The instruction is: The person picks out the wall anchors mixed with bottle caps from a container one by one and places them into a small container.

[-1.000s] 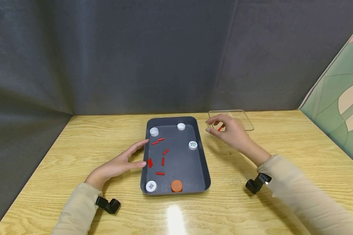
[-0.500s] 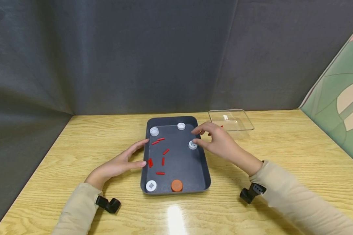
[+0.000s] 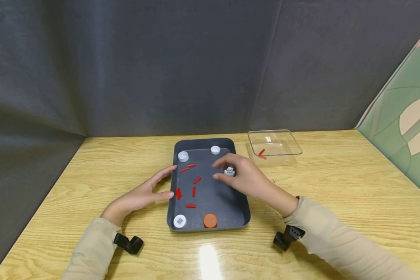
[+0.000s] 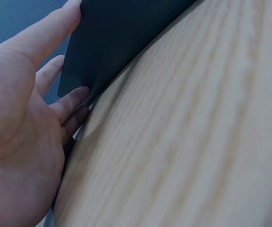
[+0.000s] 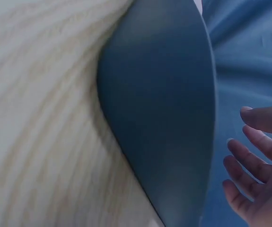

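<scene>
Right hand (image 3: 243, 175) is over the tray (image 3: 217, 194), thumb and fingers apart, nothing visibly held; left hand (image 3: 143, 192) touches its left side, fingers extended. Red sticks (image 3: 194, 191) lie loose on the tray floor, one more in the clear box (image 3: 283, 154). We risk clipping the printed white cap (image 3: 229, 170) if the right hand dips, rolling sticks if we pinch off-centre.

Looks like a small screened-off work corner, perhaps a recording booth. Has a wood-grain table (image 3: 91, 175) set against dark cloth (image 3: 182, 70) at the back and left, with a green-and-pink patterned panel (image 3: 411, 120) on the right, and a black camera (image 3: 135, 245) strapped at each sleeve cuff (image 3: 105, 227).
</scene>
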Available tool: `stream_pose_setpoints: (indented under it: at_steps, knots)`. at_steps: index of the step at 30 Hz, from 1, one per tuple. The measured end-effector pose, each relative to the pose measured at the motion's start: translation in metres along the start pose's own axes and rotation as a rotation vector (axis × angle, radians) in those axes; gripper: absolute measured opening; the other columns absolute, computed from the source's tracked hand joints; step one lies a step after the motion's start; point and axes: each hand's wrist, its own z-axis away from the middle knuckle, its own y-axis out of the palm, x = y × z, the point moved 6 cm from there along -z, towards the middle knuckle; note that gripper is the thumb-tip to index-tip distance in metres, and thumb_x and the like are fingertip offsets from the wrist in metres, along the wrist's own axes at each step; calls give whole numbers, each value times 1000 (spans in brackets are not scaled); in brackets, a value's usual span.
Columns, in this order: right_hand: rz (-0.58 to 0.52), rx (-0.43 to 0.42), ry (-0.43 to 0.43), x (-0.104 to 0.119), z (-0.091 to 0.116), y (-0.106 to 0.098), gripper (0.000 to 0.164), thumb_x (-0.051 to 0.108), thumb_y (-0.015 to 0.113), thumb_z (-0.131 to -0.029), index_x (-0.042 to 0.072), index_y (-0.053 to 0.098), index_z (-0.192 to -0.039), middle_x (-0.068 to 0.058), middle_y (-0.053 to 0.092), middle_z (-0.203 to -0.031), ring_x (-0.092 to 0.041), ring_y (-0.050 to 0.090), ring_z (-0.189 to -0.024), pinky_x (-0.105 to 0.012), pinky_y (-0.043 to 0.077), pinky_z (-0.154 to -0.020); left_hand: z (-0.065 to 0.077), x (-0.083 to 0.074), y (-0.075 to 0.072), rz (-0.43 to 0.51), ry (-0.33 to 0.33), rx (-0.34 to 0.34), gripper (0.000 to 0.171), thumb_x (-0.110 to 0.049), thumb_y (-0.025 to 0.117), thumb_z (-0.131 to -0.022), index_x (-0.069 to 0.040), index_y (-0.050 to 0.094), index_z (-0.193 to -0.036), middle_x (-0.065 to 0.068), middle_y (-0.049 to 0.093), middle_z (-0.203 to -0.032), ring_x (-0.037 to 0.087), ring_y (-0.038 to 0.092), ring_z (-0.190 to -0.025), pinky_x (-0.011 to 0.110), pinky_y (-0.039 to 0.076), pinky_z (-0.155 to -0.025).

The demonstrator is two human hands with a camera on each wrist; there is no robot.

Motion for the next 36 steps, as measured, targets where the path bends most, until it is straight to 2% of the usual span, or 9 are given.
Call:
stream_pose_setpoints:
  at_steps: [5,13,22,36]
  knots:
    - [-6,35,-2,6,-1,13,22,14,80,-85,10,72,-105,0,69,-101,-26,61,-92,-43,50,-79,0,-1,0,5,1,4,79,-25,70,-93,-27,25,-158,7,14,-164,31,8,-149,62,7,-116]
    - [-17,78,44,7,-7,30,23,16,80,-85,7,73,-105,-5,70,-103,-25,62,-93,-43,52,-80,0,0,0,4,1,3,79,-27,70,-93,-27,25,-158,7,16,-163,32,10,-149,63,7,-116]
    - [23,121,74,5,-14,44,21,19,80,-85,11,74,-104,0,71,-100,-18,62,-88,-29,50,-76,0,-1,1,11,14,13,78,-27,70,-94,-27,25,-158,7,16,-163,32,10,-149,64,6,-115]
    - [73,183,89,1,-19,63,19,19,82,-82,14,75,-99,3,68,-89,-13,60,-80,-25,48,-71,0,-2,1,15,22,12,77,-25,70,-94,-25,26,-157,8,19,-162,33,13,-148,64,7,-115]
